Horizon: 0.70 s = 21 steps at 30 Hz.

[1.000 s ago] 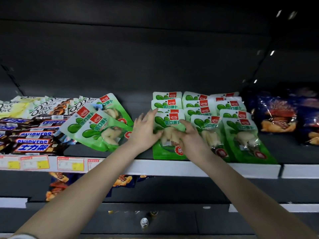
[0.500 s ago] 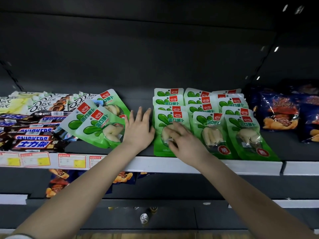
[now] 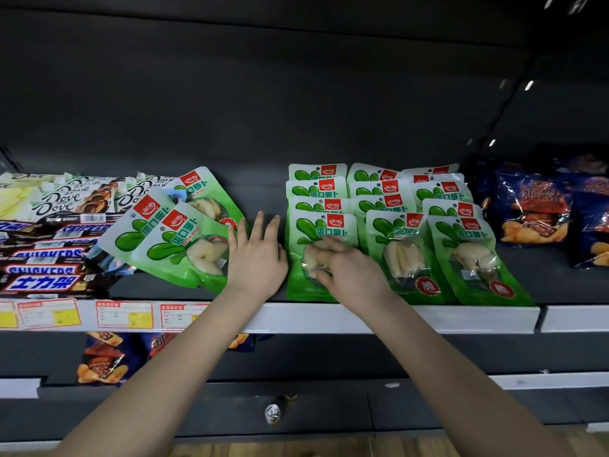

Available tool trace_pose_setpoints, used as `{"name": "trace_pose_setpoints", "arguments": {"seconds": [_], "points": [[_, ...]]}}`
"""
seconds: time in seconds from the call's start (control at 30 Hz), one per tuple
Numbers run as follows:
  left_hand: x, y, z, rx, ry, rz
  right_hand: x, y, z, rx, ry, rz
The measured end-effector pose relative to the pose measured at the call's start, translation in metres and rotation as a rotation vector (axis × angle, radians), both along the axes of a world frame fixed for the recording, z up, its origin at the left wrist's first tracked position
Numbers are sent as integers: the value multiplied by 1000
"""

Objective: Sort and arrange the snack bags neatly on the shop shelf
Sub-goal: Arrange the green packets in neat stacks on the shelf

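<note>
Green radish snack bags lie in three neat overlapping columns [image 3: 392, 206] on the dark shelf [image 3: 362, 316]. My right hand [image 3: 342, 268] rests on the front bag of the left column [image 3: 316, 232], fingers bent over its clear window. My left hand [image 3: 258, 255] lies flat on the shelf in the gap just left of that column, fingers straight and spread. To its left, three more green bags [image 3: 174, 239] lie crooked in a loose pile, partly over the chocolate bars.
Dove and Snickers bars [image 3: 43, 245] fill the shelf's left end. Dark blue snack bags [image 3: 534, 209] lie at the right. Price tags [image 3: 125, 313] line the white shelf edge. More blue bags [image 3: 102, 357] sit on the shelf below.
My left hand left the front green bag and moved left onto the bare shelf, fingers flattened. My right hand stayed on that bag, which now lies aligned with its column.
</note>
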<state>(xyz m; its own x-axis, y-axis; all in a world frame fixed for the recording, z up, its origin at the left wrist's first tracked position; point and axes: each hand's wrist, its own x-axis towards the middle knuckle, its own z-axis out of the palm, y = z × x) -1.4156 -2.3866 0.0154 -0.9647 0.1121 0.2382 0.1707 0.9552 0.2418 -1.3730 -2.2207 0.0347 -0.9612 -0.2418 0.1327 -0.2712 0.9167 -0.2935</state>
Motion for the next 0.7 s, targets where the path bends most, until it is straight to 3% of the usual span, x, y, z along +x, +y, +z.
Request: {"name": "trace_pose_setpoints", "arguments": {"seconds": [0.7], "points": [[3,0,3,-65,-99,-48,2,-20,-14,-29,16,-103]]}}
